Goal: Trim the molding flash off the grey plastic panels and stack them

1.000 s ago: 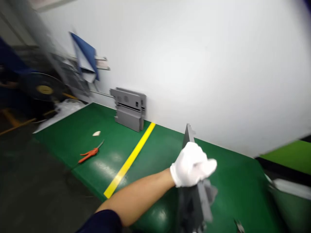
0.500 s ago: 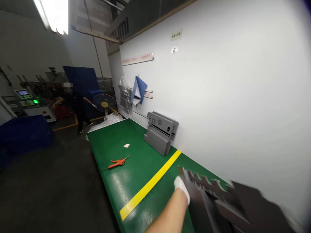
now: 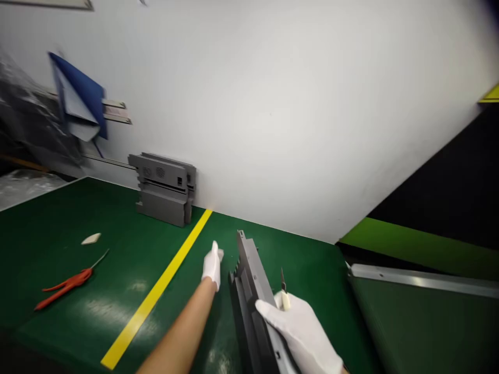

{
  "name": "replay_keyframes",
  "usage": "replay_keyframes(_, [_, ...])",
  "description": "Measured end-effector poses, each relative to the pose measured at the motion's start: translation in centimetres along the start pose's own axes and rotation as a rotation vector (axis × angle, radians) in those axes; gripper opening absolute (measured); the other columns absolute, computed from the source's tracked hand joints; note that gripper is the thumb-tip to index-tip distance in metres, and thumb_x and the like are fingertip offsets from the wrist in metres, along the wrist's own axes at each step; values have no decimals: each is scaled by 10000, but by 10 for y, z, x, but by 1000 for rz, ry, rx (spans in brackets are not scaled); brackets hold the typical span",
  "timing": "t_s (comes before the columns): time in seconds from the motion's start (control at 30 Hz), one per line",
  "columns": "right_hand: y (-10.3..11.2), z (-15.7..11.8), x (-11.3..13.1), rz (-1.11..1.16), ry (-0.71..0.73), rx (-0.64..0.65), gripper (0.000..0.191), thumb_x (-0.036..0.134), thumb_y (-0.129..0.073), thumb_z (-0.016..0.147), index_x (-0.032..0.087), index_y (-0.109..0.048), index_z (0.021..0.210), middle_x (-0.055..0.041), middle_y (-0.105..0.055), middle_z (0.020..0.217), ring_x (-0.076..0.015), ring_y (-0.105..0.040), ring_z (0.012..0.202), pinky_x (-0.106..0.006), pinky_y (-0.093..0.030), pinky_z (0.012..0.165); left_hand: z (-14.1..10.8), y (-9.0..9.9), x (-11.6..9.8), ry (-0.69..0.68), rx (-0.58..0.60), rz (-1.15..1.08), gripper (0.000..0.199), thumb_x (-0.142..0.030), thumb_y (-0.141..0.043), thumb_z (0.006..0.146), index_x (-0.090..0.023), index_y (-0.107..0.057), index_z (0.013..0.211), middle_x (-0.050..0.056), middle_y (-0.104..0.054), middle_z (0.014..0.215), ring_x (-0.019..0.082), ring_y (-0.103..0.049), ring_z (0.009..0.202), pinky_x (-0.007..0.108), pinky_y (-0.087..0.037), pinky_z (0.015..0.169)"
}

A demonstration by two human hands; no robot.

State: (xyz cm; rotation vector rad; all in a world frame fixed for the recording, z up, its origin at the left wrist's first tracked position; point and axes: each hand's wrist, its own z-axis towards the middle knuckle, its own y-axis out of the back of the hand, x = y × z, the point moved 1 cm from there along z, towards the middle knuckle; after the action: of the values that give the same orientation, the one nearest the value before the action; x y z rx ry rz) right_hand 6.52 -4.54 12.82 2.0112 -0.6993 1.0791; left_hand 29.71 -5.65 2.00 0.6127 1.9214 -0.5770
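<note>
We stand at the green bench (image 3: 54,228), in the middle of handling a long grey plastic panel (image 3: 251,283) — it is being held on edge on the bench top, to the right of the yellow stripe (image 3: 167,278), its far end pointing toward the white wall (image 3: 296,114).

Our right hand (image 3: 302,330), gloved in white, is closed round the near part of the panel, fingers wrapped over its upper edge. The same hand also pinches a small knife (image 3: 284,291), its pale handle tucked between the fingers and the dark blade standing up beside the panel. Our left hand (image 3: 212,266), also gloved, reaches forward just left of the panel's far end; we see only its back, so we cannot tell whether the fingers are spread or curled, nor whether they touch the panel.

We judge this to be the positioning step — the part is being steadied before the blade is used on it. The next move calls for the left hand to take firm hold of the far end, freeing the right to work the knife along an edge, with the blade kept clear of the left fingers.

Further off, similar grey panels (image 3: 166,187) lean against the wall, and an orange tool (image 3: 66,284) and a small white scrap (image 3: 91,239) lie on the bench.
</note>
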Motion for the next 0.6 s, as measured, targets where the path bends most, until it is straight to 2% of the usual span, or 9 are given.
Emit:
replay_keyframes(0.03, [-4,4,2,60,-22,-23,521,647,-701,723,250,-376,631,30,-399,640,-161,-388,627,-331,-394,615,9,-9,-10,-53,36,-38,582,-786,-590,827,-209,-659,861,133,-726,1059,337,-616,1137,473,-452,979])
replay_keyframes(0.07, [-7,8,4,96,-27,-51,528,634,-700,722,251,-347,639,43,-360,641,-150,-348,629,-315,-363,609,15,-20,-20,-125,134,-52,573,-772,-590,837,-212,-679,927,122,-723,1122,319,-615,1161,449,-443,1002])
replay_keyframes(0.1, [-8,12,5,109,-18,-75,531,621,-699,725,252,-326,643,52,-329,640,-142,-318,630,-304,-335,603,17,-32,-30,-190,219,-32,546,-744,-622,834,-216,-686,953,106,-722,1125,300,-622,1149,422,-442,1000])
replay_keyframes(0.17, [-7,15,4,105,14,-83,532,585,-703,735,254,-298,640,67,-285,630,-131,-278,621,-291,-291,586,14,-58,-46,-270,343,42,460,-651,-738,787,-215,-669,918,67,-717,998,258,-648,1007,371,-464,908])
replay_keyframes(0.23, [-3,14,2,123,27,-19,503,543,-716,747,251,-319,646,74,-299,621,-123,-279,607,-285,-285,573,7,-82,-54,-221,419,58,400,-526,-830,714,-214,-607,826,14,-653,801,214,-627,801,336,-464,752])
replay_keyframes(0.3, [3,10,2,184,32,67,424,500,-735,757,238,-409,690,66,-386,648,-126,-340,618,-280,-330,580,3,-101,-55,-149,459,15,368,-418,-844,664,-211,-549,739,-29,-552,669,167,-546,638,303,-414,620])
replay_keyframes(0.43, [7,6,2,294,29,147,294,416,-745,790,228,-522,818,36,-530,749,-163,-498,728,-284,-438,658,4,-115,-54,-204,452,14,337,-349,-813,657,-190,-517,623,-35,-476,631,121,-427,583,277,-336,550])
replay_keyframes(0.5, [8,5,0,321,33,163,270,381,-743,799,233,-518,817,34,-554,755,-176,-540,760,-290,-464,687,4,-116,-54,-191,484,-4,389,-391,-829,682,-194,-496,639,-44,-452,641,114,-406,584,273,-337,555])
replay_keyframes(0.6, [11,6,-5,344,42,176,233,346,-732,816,230,-529,824,31,-579,777,-185,-570,805,-295,-485,728,2,-112,-54,-97,574,-73,472,-527,-801,762,-204,-466,680,-58,-391,650,110,-380,576,278,-361,579])
